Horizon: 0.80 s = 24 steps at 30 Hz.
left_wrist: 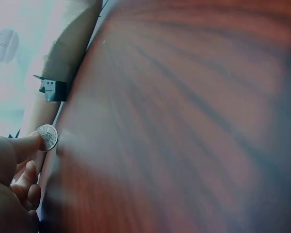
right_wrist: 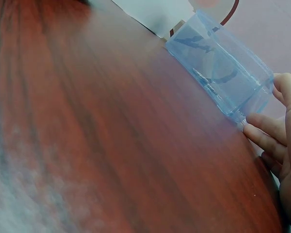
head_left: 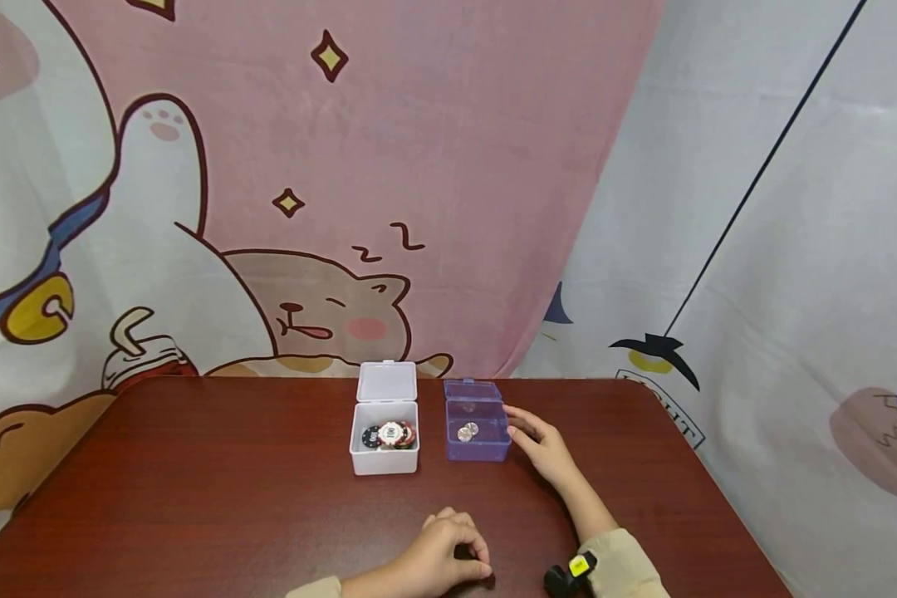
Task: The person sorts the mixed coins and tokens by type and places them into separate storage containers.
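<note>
My left hand is over the front of the table and pinches a silver coin between thumb and finger. In the head view that coin is hard to make out. Farther back stands a translucent blue-purple plastic box with its lid up. Several silver coins lie on its bottom. My right hand is at the box's right side, its fingertips touching the wall and its fingers fairly straight. In the right wrist view, the fingers reach the box near its hinge end.
Left of the blue-purple box is a white box with its lid up, holding several poker chips. Both boxes stand on a dark red-brown table near its back edge. A cartoon-printed cloth hangs behind.
</note>
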Tool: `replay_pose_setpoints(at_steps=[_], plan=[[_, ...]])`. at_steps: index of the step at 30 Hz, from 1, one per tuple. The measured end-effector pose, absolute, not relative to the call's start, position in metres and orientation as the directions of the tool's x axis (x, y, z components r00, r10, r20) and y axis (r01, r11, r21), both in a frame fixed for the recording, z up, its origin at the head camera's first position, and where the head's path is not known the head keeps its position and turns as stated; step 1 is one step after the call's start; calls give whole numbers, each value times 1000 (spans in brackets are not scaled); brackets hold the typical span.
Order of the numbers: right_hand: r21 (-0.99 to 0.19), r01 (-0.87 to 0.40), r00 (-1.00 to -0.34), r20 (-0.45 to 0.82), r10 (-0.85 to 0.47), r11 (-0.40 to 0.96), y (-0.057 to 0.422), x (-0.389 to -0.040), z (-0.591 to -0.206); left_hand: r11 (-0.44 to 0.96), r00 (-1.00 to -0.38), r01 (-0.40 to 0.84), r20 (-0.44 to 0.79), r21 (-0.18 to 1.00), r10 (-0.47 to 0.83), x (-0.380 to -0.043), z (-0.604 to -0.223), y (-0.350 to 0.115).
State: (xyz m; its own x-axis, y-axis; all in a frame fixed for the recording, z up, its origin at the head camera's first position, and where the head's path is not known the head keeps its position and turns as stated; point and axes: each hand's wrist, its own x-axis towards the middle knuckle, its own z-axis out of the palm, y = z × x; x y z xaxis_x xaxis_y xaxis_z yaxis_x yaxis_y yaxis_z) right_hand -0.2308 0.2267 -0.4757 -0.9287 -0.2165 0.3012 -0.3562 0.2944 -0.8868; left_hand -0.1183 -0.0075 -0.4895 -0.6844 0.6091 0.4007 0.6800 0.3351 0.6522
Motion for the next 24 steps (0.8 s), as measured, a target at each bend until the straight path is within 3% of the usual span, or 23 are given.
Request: replay_pose_setpoints(at_steps=[11,24], plan=[[-882,-370,-923,314,-222,292,227,-231,-474,245,-738,609,427,755,522,-128,-489,0],[-887,-358,-927,302,-220,292,226,-230,-473,233,-854,469,371,852,364,-146,-481,9]])
